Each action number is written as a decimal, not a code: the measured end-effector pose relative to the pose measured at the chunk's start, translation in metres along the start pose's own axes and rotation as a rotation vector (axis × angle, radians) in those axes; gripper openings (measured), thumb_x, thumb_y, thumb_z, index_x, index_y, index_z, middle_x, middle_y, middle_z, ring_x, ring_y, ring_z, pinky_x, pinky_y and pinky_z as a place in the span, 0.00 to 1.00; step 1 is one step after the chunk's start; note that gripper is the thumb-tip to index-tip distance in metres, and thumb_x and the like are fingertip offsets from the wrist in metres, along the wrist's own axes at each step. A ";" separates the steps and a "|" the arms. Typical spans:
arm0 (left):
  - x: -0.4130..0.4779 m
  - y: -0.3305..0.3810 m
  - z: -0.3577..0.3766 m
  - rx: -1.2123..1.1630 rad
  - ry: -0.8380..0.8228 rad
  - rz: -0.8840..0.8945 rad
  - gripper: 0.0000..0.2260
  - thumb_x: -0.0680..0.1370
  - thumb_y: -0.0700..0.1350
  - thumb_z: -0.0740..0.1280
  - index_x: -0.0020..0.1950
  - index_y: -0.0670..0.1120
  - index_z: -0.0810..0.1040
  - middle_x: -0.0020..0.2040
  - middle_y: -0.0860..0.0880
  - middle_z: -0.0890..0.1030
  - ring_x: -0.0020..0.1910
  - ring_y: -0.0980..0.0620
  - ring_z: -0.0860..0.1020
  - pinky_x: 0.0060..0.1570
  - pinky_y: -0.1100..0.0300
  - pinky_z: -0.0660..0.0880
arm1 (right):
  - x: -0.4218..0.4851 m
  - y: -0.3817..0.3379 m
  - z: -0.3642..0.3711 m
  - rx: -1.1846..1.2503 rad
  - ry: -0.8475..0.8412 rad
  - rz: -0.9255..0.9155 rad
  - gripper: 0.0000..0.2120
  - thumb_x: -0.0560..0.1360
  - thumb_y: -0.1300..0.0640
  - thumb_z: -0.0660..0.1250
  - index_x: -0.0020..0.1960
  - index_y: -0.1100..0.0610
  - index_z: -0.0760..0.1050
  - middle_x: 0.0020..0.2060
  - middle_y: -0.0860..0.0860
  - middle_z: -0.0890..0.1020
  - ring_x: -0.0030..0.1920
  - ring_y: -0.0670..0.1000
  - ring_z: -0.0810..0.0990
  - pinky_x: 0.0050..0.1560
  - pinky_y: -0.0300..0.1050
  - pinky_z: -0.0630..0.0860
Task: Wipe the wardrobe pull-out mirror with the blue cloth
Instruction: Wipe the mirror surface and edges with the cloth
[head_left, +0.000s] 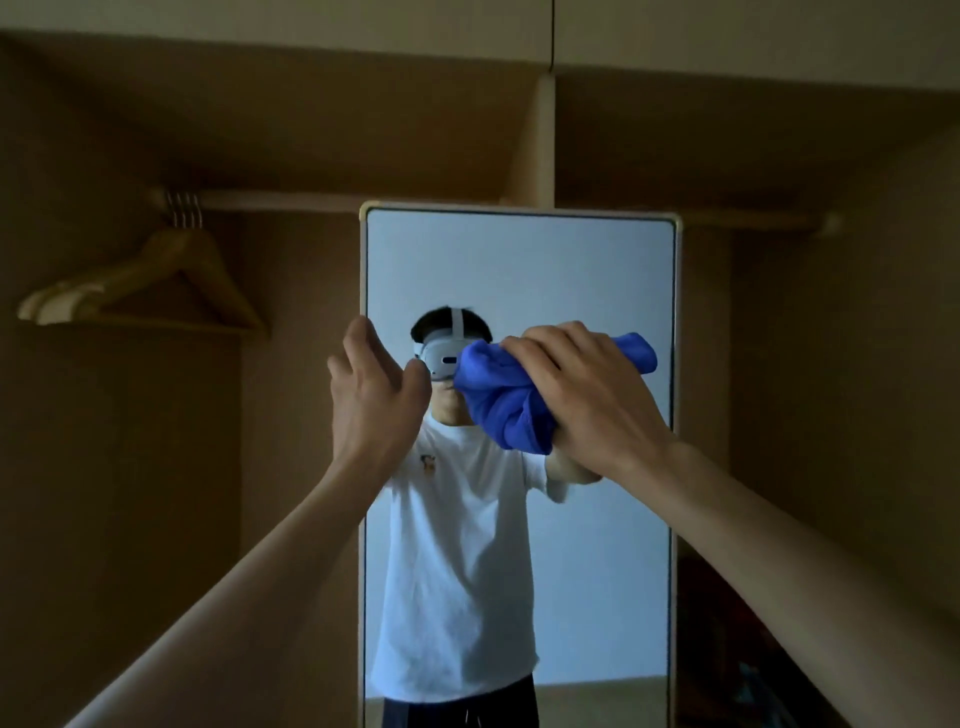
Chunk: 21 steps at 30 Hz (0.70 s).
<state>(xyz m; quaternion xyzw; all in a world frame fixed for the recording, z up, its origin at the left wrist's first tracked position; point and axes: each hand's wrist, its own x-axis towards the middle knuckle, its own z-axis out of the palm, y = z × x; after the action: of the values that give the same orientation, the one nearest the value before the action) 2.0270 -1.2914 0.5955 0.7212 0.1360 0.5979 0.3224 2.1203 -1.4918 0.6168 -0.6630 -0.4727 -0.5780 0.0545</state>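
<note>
The fingers (550, 343) of the right hand (587, 400) curl tightly round the bunched blue cloth (498, 400), holding it up against the glass of the pull-out mirror (519, 270), about the middle of its height and towards its right side. The fingers (363, 332) of the left hand (371, 389) are spread loose and hold nothing; their tips lie at the mirror's left frame edge, though contact cannot be made out. Both bare forearms reach in from below. The glass reflects a person in a white T-shirt. Behind the mirror stands the open wardrobe (779, 156), with wooden hangers (140, 280) on the rail (291, 200) at upper left.
</note>
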 end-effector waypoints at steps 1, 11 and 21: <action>0.008 0.005 0.000 0.000 0.006 0.016 0.33 0.77 0.54 0.63 0.79 0.54 0.55 0.73 0.46 0.65 0.71 0.45 0.66 0.60 0.52 0.65 | 0.007 0.006 -0.002 -0.017 0.004 -0.008 0.26 0.70 0.63 0.66 0.68 0.57 0.72 0.59 0.51 0.77 0.54 0.56 0.76 0.53 0.53 0.72; 0.040 0.043 0.005 -0.004 0.046 0.022 0.39 0.72 0.59 0.62 0.81 0.55 0.50 0.78 0.45 0.62 0.76 0.43 0.61 0.68 0.43 0.66 | 0.084 0.047 -0.015 -0.051 0.103 0.006 0.25 0.75 0.59 0.68 0.71 0.53 0.69 0.62 0.53 0.75 0.60 0.58 0.72 0.57 0.55 0.71; 0.041 0.046 0.014 0.037 0.074 0.050 0.39 0.74 0.60 0.61 0.82 0.54 0.49 0.77 0.41 0.60 0.76 0.40 0.61 0.71 0.39 0.65 | 0.117 0.069 -0.022 -0.111 0.171 0.093 0.25 0.75 0.55 0.69 0.71 0.50 0.70 0.60 0.55 0.76 0.55 0.60 0.73 0.53 0.56 0.69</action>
<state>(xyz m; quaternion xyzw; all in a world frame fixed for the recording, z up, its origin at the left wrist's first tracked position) 2.0421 -1.3061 0.6548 0.7076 0.1412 0.6294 0.2886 2.1386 -1.4778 0.7521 -0.6346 -0.4021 -0.6546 0.0844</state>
